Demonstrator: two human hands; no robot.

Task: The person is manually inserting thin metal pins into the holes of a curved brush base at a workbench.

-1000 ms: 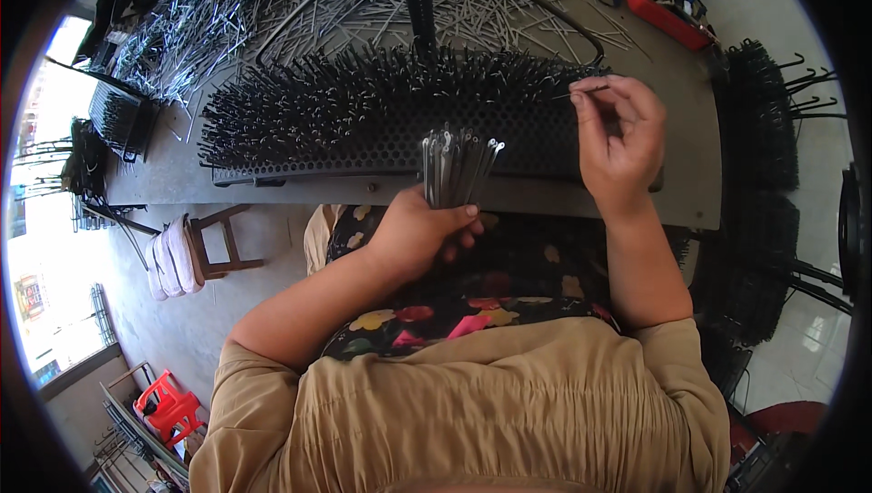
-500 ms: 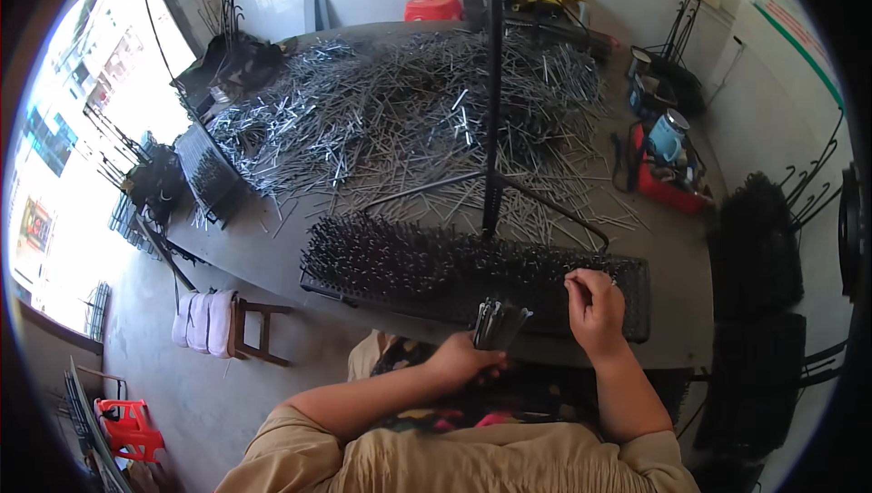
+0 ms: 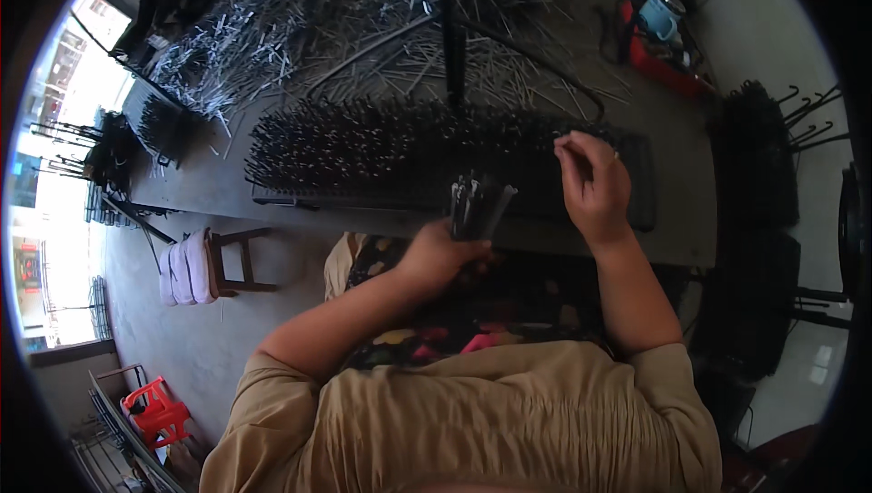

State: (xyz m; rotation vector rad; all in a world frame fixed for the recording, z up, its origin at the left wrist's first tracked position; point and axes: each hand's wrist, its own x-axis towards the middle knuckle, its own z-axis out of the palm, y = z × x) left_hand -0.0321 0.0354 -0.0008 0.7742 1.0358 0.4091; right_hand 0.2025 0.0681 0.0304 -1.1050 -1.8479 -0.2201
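My left hand [image 3: 434, 255] is closed round a bundle of thin metal rods [image 3: 476, 207], their ends standing up above the fist, just in front of the rack's near edge. My right hand [image 3: 596, 186] is over the right part of a long black rack [image 3: 640, 186], thumb and fingertips pinched together. Whatever is between those fingertips is too small to make out. Dark rods [image 3: 331, 143] stand upright and close together along the rack, densest at its left and middle.
A large heap of loose metal rods [image 3: 272, 25] covers the far table. A black upright pole [image 3: 451, 39] with splayed legs stands behind the rack. To the right is a red bin [image 3: 649, 62] with a blue mug [image 3: 661, 16]. A padded stool [image 3: 191, 268] stands at the left.
The whole view has tipped downward, so the table and both hands sit higher in the picture. My left hand still grips the bundle, and my right hand stays pinched over the rack.
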